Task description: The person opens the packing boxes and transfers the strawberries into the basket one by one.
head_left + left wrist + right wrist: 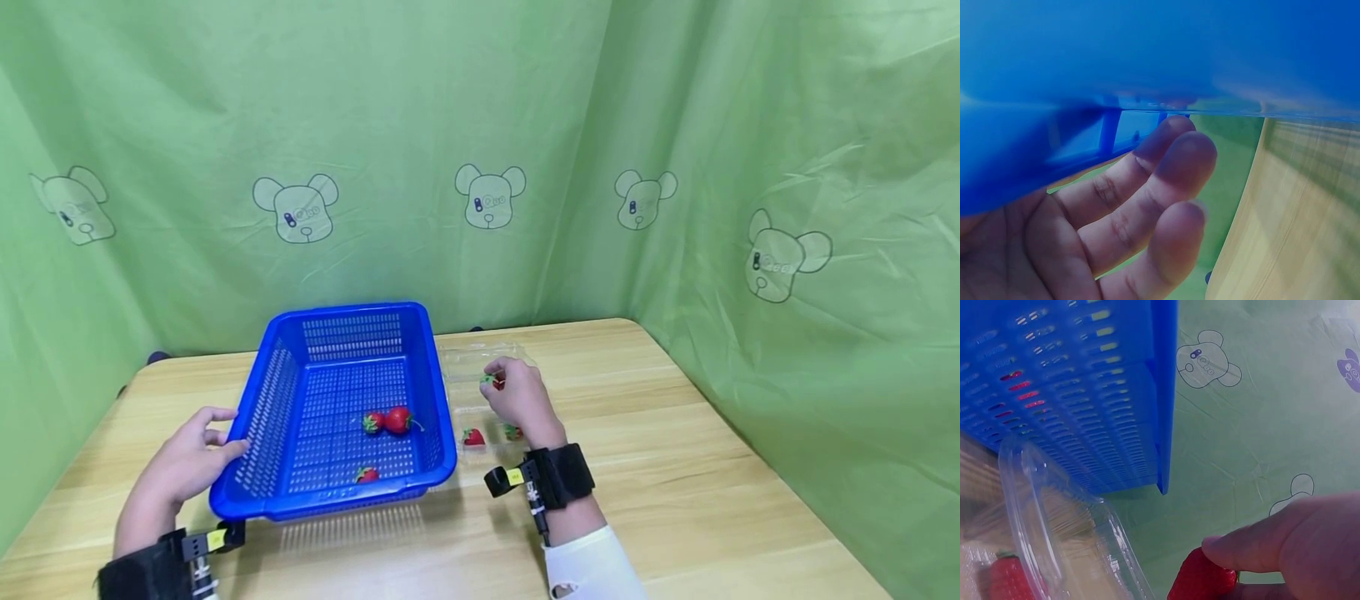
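Observation:
My left hand [191, 458] grips the left rim of a blue perforated basket [442, 417], and in the left wrist view its fingers [1179, 165] lie against the basket's underside. Inside the basket are a strawberry [372, 422], a smooth red fruit with a green stem [398, 420] and, close to the front wall, another strawberry [367, 475]. To the right, my right hand [521, 400] pinches a strawberry [1200, 576] between thumb and fingers, above a clear plastic box [1054, 506]. Two more strawberries sit in the box, one at the left [473, 437] and one near the wrist [513, 432].
The basket's front edge stands raised off the wooden table [675, 467], with its shadow below. The clear box lies right beside the basket's right wall. A green curtain [390, 108] with printed bear heads hangs behind the table and along both sides.

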Motion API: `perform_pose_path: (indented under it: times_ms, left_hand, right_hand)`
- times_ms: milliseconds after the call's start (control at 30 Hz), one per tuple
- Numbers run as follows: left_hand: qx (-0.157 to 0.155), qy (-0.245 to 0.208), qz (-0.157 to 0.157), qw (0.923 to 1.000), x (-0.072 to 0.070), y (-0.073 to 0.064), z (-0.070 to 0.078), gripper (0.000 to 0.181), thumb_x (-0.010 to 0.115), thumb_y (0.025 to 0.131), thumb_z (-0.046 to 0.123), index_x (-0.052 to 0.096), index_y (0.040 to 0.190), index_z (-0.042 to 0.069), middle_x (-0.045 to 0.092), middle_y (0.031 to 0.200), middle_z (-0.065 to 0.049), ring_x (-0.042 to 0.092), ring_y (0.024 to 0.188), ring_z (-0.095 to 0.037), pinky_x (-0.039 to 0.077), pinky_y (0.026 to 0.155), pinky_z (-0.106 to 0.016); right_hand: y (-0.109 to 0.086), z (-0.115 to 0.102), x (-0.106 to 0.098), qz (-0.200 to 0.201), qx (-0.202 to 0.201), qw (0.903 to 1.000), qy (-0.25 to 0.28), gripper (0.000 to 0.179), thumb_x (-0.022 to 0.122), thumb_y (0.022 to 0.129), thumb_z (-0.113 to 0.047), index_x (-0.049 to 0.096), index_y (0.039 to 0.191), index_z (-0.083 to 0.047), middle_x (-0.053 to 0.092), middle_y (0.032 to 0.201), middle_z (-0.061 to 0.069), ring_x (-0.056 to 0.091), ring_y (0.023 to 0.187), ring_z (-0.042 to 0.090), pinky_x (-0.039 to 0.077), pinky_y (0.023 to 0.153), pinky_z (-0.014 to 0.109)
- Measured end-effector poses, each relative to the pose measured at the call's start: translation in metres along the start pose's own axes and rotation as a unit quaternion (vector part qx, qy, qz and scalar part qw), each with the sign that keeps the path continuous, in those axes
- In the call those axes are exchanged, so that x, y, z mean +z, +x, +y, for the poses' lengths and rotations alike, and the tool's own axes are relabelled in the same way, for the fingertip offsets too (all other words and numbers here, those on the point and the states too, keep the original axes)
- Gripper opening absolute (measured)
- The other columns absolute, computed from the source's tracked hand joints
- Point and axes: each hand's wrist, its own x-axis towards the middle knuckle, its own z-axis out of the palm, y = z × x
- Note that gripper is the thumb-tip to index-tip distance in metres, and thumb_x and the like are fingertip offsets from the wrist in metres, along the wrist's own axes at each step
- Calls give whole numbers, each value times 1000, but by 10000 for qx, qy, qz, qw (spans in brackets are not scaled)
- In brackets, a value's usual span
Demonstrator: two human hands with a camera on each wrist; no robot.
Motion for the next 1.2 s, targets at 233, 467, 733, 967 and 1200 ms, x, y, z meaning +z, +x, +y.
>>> perform_pose_path:
  times_ms: [233,467,733,967,1200]
  left_hand:
    - [17,18,-9,10000,1,-1,3,58,53,98,13,24,141,-12,55,113,-32,65,84,-25,55,75,-43]
    - [34,-2,-9,10000,2,-1,5,57,53,98,11,24,141,-12,55,112,-32,65,83,-26,55,73,-42]
    - [-16,0,7,10000,3,-5,2,57,54,97,12,25,140,-12,55,113,-33,65,83,-26,55,72,-42]
    - [2,-7,2,10000,2,-3,2,58,55,98,14,25,141,-11,54,113,-33,65,84,-26,55,74,-43]
    - [-21,3,8,10000,1,-4,6,57,54,98,13,24,141,-11,54,114,-33,65,84,-26,55,73,-43]
  right_hand:
    - [-2,-4,1,15,-85,10000,39,22,72,87,-13,69,108,-4,65,86,5,59,76,19,49,64,33]
    - [-4,-10,0,-8,-100,9999,54,21,72,87,-13,69,107,-6,65,89,6,59,78,19,50,66,33]
    - [-7,-14,2,-78,-200,9997,84,21,72,88,-13,69,107,-6,63,84,4,57,74,18,48,63,32]
    - [-7,-18,1,-3,-340,9994,68,21,72,88,-14,69,107,-6,64,83,4,57,73,18,48,63,32]
    - [-8,-22,-1,56,-456,9989,31,21,72,88,-14,69,107,-6,64,83,3,58,74,17,49,64,32]
